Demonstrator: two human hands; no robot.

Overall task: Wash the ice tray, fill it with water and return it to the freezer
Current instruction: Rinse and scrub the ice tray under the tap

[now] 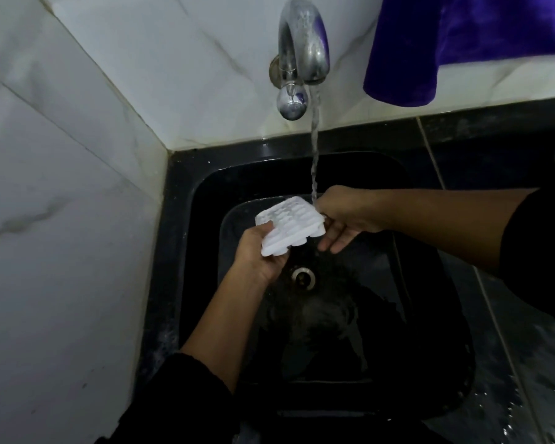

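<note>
A white plastic ice tray (290, 224) is held tilted over the black sink (436, 373), its cups facing up and away from me. My left hand (258, 253) grips the tray's near end, thumb on top. My right hand (343, 216) is at the tray's far right end; its fingers stretch out straight below the tray's edge. Water runs from the chrome tap (303, 49) in a thin stream (314, 149) and lands at the tray's far corner, beside my right hand.
The drain (302, 276) lies below the tray in the wet basin. White marble tiles (61, 203) close off the left and back. A purple cloth (468, 36) hangs at the upper right. A wet dark counter (526, 363) runs along the right.
</note>
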